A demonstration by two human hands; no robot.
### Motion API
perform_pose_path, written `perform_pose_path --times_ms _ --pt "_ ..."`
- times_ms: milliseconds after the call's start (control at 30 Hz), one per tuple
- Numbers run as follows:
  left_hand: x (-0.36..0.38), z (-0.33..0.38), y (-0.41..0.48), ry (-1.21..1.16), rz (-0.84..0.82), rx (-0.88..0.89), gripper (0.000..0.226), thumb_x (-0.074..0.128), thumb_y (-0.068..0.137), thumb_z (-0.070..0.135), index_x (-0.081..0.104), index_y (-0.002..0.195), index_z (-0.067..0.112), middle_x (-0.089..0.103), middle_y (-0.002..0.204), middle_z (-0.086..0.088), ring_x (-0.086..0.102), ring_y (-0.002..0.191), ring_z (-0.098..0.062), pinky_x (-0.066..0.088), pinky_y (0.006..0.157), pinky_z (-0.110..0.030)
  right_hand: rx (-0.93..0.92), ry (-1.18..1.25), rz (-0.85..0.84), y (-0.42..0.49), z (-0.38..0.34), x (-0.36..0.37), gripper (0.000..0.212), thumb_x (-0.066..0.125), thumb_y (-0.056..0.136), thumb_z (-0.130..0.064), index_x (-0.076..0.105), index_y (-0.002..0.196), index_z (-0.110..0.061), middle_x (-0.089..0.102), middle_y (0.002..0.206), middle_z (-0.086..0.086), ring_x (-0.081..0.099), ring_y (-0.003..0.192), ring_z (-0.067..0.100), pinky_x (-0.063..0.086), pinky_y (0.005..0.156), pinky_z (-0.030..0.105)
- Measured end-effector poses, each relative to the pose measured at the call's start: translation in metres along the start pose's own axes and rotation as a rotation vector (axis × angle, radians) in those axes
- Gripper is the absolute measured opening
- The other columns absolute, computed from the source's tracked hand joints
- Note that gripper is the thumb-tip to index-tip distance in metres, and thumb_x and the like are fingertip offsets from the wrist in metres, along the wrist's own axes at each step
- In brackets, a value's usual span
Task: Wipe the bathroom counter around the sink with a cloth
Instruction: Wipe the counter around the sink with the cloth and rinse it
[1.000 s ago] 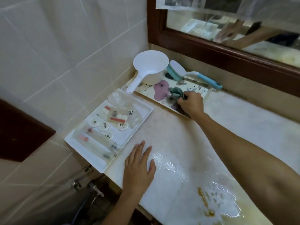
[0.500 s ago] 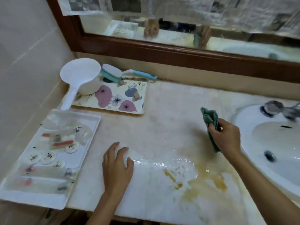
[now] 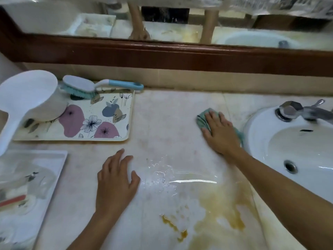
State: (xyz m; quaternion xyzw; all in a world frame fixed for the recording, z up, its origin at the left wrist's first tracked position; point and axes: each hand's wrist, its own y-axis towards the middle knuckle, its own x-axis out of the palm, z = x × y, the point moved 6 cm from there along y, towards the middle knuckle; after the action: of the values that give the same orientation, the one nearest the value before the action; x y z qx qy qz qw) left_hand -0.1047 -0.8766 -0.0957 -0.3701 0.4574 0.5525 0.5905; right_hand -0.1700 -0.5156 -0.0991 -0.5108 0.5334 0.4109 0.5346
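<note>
A pale marble counter (image 3: pixel 171 123) fills the view, with a dark wooden-framed mirror (image 3: pixel 162 56) running along the wall behind it. A white ceramic oval sink (image 3: pixel 259 127) is set in at the right. At the back left lies a cream rectangular tray printed with flowers (image 3: pixel 93 105). A white plastic tray (image 3: pixel 54 159) holding clear packets sits nearer, at the left edge.

A white plastic scoop with a long handle (image 3: pixel 30 94) rests on the flowered tray. A yellow-brown stain (image 3: pixel 219 204) spreads over the near counter, and a clear puddle of water (image 3: pixel 171 177) lies just beside it.

The right hand (image 3: pixel 219 134) lies flat, fingers straight and together, pressing a green cloth (image 3: pixel 202 118) onto the counter just left of the sink rim. The left hand (image 3: pixel 115 183) rests palm down on the counter at the puddle's edge, fingers loosely spread, holding nothing.

A white and blue scrubbing brush (image 3: pixel 81 85) lies across the flowered tray's back edge. A chrome tap (image 3: pixel 295 110) stands on the sink.
</note>
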Motion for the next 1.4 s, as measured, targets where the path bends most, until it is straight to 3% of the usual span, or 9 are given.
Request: perform_pose_path --times_ms 200,367,533,667,800,967,1133,1267,1400 --pt "0.002 0.001 0.001 0.028 -0.022 -0.007 0.055 0.039 0.080 0.042 0.055 0.128 0.022 0.040 0.150 0.001 0.036 0.130 -0.027 0.036 0.097 -0.046 0.202 0.004 -0.063 0.066 -0.041 0.000 0.070 0.016 0.095 -0.059 -0.001 0.154 -0.025 -0.004 0.162 0.006 -0.006 0.147 0.035 0.004 0.116 0.055" --pt "-0.001 0.003 0.001 -0.002 -0.023 -0.014 0.055 0.039 0.081 0.042 0.055 0.128 0.021 0.041 0.149 0.001 0.036 0.130 -0.027 0.036 0.098 -0.046 -0.175 0.050 -0.065 -0.038 -0.124 0.018 0.063 0.017 0.096 -0.060 0.007 0.153 -0.035 0.000 0.162 -0.002 -0.007 0.148 0.028 0.004 0.116 0.051" --pt "0.000 0.003 0.000 0.004 -0.030 -0.017 0.052 0.043 0.081 0.040 0.054 0.129 0.020 0.039 0.150 0.001 0.034 0.131 -0.026 0.036 0.098 -0.046 -0.412 -0.047 -0.046 -0.098 -0.071 0.020 0.055 0.013 0.098 -0.055 0.009 0.151 -0.041 0.004 0.162 -0.009 0.000 0.149 0.021 0.008 0.116 0.042" --pt "0.000 0.005 -0.001 0.011 -0.015 -0.014 0.052 0.043 0.082 0.038 0.054 0.129 0.019 0.040 0.149 -0.001 0.034 0.131 -0.028 0.036 0.098 -0.048 -0.109 -0.026 -0.031 -0.018 -0.031 0.010 0.057 0.009 0.096 -0.057 0.007 0.151 -0.041 0.005 0.162 -0.006 0.003 0.149 0.025 0.013 0.116 0.046" --pt "0.000 0.004 0.000 -0.003 -0.005 -0.007 0.052 0.042 0.082 0.038 0.054 0.128 0.019 0.040 0.149 -0.001 0.034 0.132 -0.028 0.036 0.099 -0.047 0.119 0.052 -0.026 0.032 -0.075 0.008 0.057 0.013 0.100 -0.050 0.007 0.153 -0.032 0.000 0.162 0.001 -0.003 0.148 0.031 0.006 0.117 0.049" --pt "-0.001 0.002 -0.003 -0.068 0.009 0.011 0.048 0.042 0.085 0.035 0.054 0.129 0.020 0.040 0.150 0.000 0.033 0.132 -0.027 0.033 0.102 -0.046 -0.188 0.043 -0.047 -0.055 -0.167 0.025 0.055 0.017 0.100 -0.045 0.007 0.153 -0.032 -0.001 0.162 0.000 -0.005 0.148 0.030 0.007 0.118 0.049" --pt "-0.001 0.000 -0.003 -0.137 0.035 0.032 0.045 0.043 0.089 0.029 0.056 0.130 0.016 0.042 0.150 -0.003 0.034 0.132 -0.029 0.033 0.105 -0.045 -0.577 -0.058 -0.052 -0.152 -0.118 0.028 0.054 0.018 0.099 -0.049 0.014 0.152 -0.038 0.010 0.161 -0.005 0.008 0.148 0.025 0.013 0.115 0.042" --pt "0.000 0.000 -0.004 -0.129 0.049 0.049 0.042 0.046 0.090 0.025 0.056 0.129 0.014 0.043 0.148 -0.006 0.036 0.131 -0.031 0.035 0.103 -0.046 -0.295 -0.084 -0.057 -0.109 -0.063 0.022 0.054 0.013 0.098 -0.050 0.005 0.150 -0.040 0.009 0.161 -0.005 0.009 0.148 0.026 0.021 0.114 0.047" --pt "0.001 0.000 -0.003 -0.125 0.047 0.057 0.040 0.051 0.090 0.020 0.057 0.129 0.013 0.043 0.149 -0.008 0.036 0.131 -0.032 0.034 0.102 -0.046 0.083 0.031 -0.027 -0.083 -0.093 0.017 0.055 0.017 0.101 -0.045 0.003 0.153 -0.034 -0.002 0.162 -0.001 -0.004 0.148 0.029 0.008 0.117 0.047"
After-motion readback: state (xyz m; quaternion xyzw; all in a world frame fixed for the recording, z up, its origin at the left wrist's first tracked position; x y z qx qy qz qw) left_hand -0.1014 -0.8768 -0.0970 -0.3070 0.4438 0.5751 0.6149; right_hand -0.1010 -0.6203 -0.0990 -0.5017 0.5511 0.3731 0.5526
